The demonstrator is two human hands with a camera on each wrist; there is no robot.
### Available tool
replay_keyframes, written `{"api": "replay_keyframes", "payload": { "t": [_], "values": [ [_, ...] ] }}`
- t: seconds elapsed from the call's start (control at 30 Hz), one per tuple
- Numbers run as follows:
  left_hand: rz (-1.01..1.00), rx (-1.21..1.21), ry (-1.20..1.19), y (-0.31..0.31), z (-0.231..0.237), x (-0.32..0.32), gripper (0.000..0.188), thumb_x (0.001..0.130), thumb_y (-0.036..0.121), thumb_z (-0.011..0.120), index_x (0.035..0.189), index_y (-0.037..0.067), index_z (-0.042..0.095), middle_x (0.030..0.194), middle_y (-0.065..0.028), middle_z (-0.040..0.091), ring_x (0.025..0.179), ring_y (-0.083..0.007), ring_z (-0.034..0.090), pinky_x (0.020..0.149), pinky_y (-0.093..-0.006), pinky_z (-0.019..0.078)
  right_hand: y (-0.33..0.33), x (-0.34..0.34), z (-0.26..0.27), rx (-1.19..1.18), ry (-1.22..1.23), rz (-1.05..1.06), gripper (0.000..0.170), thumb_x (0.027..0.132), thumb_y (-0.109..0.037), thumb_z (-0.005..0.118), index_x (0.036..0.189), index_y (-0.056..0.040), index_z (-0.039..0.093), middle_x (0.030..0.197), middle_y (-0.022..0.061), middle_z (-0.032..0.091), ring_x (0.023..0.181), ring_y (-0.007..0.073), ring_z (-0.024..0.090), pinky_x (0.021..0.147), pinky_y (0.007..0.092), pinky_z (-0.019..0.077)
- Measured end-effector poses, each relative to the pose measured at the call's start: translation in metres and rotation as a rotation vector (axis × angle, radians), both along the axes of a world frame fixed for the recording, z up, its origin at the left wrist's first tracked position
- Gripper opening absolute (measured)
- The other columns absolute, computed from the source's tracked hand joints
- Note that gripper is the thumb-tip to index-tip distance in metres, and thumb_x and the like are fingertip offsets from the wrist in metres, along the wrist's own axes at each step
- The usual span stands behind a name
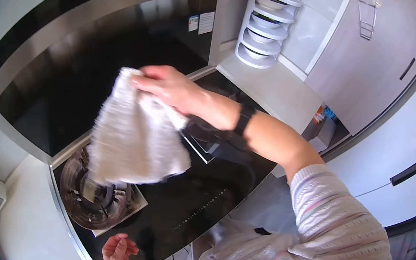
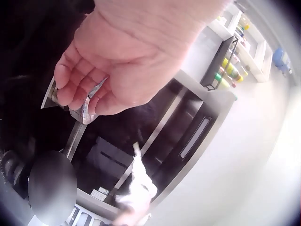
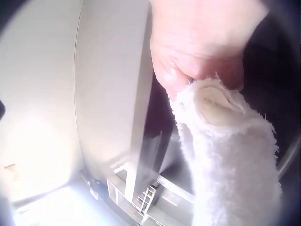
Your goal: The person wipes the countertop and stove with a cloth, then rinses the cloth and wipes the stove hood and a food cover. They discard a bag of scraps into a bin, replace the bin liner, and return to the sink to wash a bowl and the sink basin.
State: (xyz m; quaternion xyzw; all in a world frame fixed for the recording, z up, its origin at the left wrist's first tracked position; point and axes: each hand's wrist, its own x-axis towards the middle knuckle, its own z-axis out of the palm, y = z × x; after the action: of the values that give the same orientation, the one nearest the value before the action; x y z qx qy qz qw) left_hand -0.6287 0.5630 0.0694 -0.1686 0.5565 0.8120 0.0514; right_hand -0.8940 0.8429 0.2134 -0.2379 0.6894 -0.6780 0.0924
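Note:
A fluffy white cloth [image 1: 137, 134] hangs from my right hand [image 1: 174, 90], which pinches its top edge between thumb and fingers. It is blurred in the head view and hangs over the black glass hob [image 1: 196, 200], overlapping the left burner there. In the right wrist view the cloth [image 3: 235, 160] shows a folded, rolled edge just below the knuckles. My left hand [image 1: 119, 252] hovers near the hob's front left edge with fingers loosely curled. In the left wrist view a silvery sliver shows between thumb and fingers of the left hand [image 2: 127, 61].
The round brown burner [image 1: 83, 199] sits on the hob's left side. Behind the hob rises a black range hood panel [image 1: 119, 52] with a steel frame. A tiered white rack of dishes [image 1: 267, 22] stands at the back right, on the pale counter [image 1: 259, 78].

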Motion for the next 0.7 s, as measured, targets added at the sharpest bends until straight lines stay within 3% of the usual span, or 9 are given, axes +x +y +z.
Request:
{"api": "replay_keyframes", "payload": {
  "t": [0.1, 0.17, 0.3, 0.33, 0.47, 0.53, 0.6, 0.67, 0.7],
  "values": [
    [-0.025, 0.011, -0.048, 0.002, -0.003, 0.004, 0.015, 0.082, 0.012, 0.060, 0.091, 0.000, 0.060, 0.070, -0.0100, 0.062, 0.054, -0.0163, 0.059, 0.050, -0.0243, 0.0485, 0.037, 0.021, -0.020, -0.083, -0.212, -0.072, 0.020, 0.085, -0.019, 0.058, 0.093, -0.0002, 0.059, 0.078, 0.0013, 0.058, 0.069, 0.0075, 0.054, 0.061, 0.0228, 0.0450],
    [-0.012, -0.015, -0.025, 0.009, 0.001, 0.003, 0.014, 0.082, 0.011, 0.059, 0.091, -0.001, 0.059, 0.069, -0.0102, 0.062, 0.054, -0.0163, 0.059, 0.049, -0.0247, 0.0482, 0.078, 0.034, -0.014, 0.004, -0.241, -0.169, 0.021, 0.085, -0.020, 0.059, 0.093, -0.0009, 0.058, 0.080, 0.0014, 0.059, 0.068, 0.0073, 0.055, 0.060, 0.0230, 0.0461],
    [0.011, -0.100, -0.035, 0.028, 0.017, -0.011, 0.013, 0.080, 0.010, 0.060, 0.088, 0.001, 0.060, 0.066, -0.0083, 0.060, 0.055, -0.0156, 0.058, 0.052, -0.0251, 0.0471, 0.189, 0.034, -0.001, -0.202, -0.260, -0.397, 0.022, 0.084, -0.015, 0.060, 0.100, -0.0015, 0.056, 0.086, 0.0033, 0.060, 0.075, 0.0115, 0.059, 0.066, 0.0251, 0.0498],
    [-0.008, -0.179, -0.095, 0.056, 0.067, -0.017, 0.020, 0.085, 0.015, 0.058, 0.097, 0.000, 0.061, 0.078, -0.0068, 0.063, 0.062, -0.0117, 0.057, 0.058, -0.0206, 0.0444, 0.220, 0.035, 0.008, -0.237, -0.186, -0.472, 0.022, 0.084, -0.014, 0.060, 0.101, -0.0012, 0.056, 0.088, 0.0041, 0.061, 0.078, 0.0127, 0.060, 0.069, 0.0262, 0.0499],
    [-0.035, -0.367, 0.004, 0.126, 0.105, -0.044, 0.018, 0.085, 0.016, 0.059, 0.096, 0.002, 0.062, 0.078, -0.0044, 0.062, 0.065, -0.0098, 0.056, 0.061, -0.0202, 0.0435, 0.329, 0.055, 0.039, -0.405, 0.020, -0.549, 0.028, 0.083, -0.015, 0.059, 0.106, 0.0006, 0.054, 0.092, 0.0059, 0.061, 0.086, 0.0154, 0.060, 0.076, 0.0280, 0.0490],
    [-0.089, -0.427, 0.072, 0.168, 0.118, -0.061, 0.019, 0.085, 0.015, 0.059, 0.097, 0.002, 0.062, 0.078, -0.0044, 0.062, 0.066, -0.0096, 0.056, 0.062, -0.0205, 0.0435, 0.383, 0.060, 0.030, -0.283, -0.161, -0.586, 0.033, 0.083, -0.020, 0.060, 0.107, 0.0019, 0.054, 0.092, 0.0062, 0.061, 0.086, 0.0156, 0.060, 0.076, 0.0272, 0.0484],
    [-0.094, -0.437, 0.155, 0.216, 0.124, -0.083, 0.020, 0.084, 0.015, 0.060, 0.098, 0.001, 0.062, 0.078, -0.0045, 0.063, 0.067, -0.0098, 0.057, 0.063, -0.0206, 0.0437, 0.468, 0.023, -0.014, -0.042, -0.335, -0.635, 0.035, 0.083, -0.023, 0.060, 0.106, 0.0022, 0.054, 0.091, 0.0062, 0.061, 0.082, 0.0144, 0.059, 0.073, 0.0271, 0.0483],
    [-0.098, -0.822, 0.315, 0.268, 0.133, -0.113, 0.009, 0.074, 0.004, 0.060, 0.082, -0.001, 0.061, 0.064, -0.0067, 0.059, 0.054, -0.0134, 0.057, 0.050, -0.0222, 0.0430, 0.516, 0.008, -0.017, -0.131, -0.288, -0.611, 0.034, 0.084, -0.024, 0.059, 0.105, 0.0013, 0.055, 0.091, 0.0060, 0.061, 0.080, 0.0137, 0.059, 0.072, 0.0274, 0.0480],
    [-0.103, -0.959, 0.421, 0.302, 0.153, -0.128, 0.010, 0.069, 0.001, 0.061, 0.078, 0.000, 0.061, 0.067, -0.0065, 0.059, 0.057, -0.0124, 0.057, 0.051, -0.0220, 0.0418, 0.537, 0.000, -0.016, -0.217, -0.267, -0.604, 0.033, 0.084, -0.025, 0.059, 0.105, 0.0005, 0.055, 0.090, 0.0057, 0.061, 0.078, 0.0131, 0.059, 0.071, 0.0277, 0.0478]
  ]
}}
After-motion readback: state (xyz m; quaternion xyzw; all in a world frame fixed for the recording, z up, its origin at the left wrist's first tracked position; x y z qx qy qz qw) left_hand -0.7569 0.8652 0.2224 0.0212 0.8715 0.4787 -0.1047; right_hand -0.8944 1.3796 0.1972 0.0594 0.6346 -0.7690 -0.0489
